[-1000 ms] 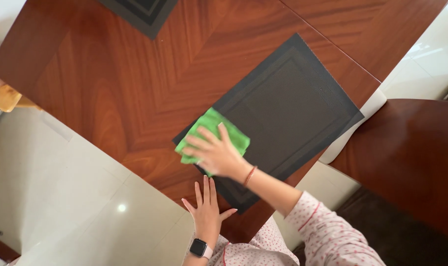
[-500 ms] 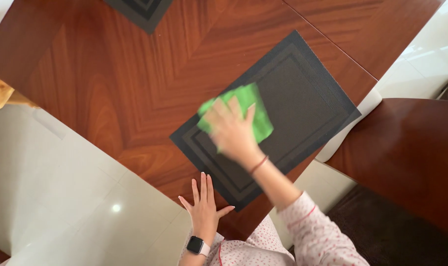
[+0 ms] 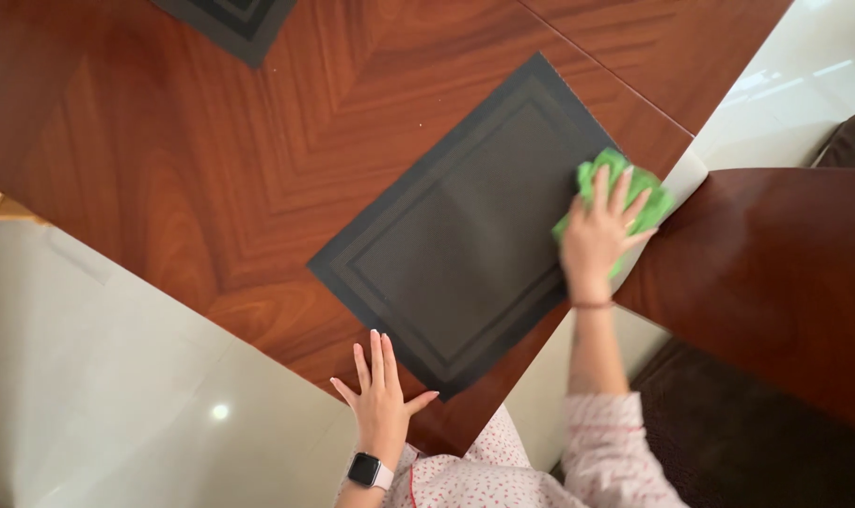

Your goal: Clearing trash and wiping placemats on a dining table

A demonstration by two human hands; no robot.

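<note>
A dark grey placemat lies on a reddish wooden table. My right hand presses flat on a green cloth at the placemat's right corner, near the table's edge. My left hand, with a watch on its wrist, rests flat with fingers spread on the table's near edge, touching the placemat's lower corner. It holds nothing.
A second dark placemat shows at the top edge. A dark wooden surface stands to the right, with a white pad between it and the table. Pale glossy floor tiles lie at lower left.
My right hand has swept the green cloth across the placemat from its left corner to its right corner. My left hand has stayed put on the table's edge.
</note>
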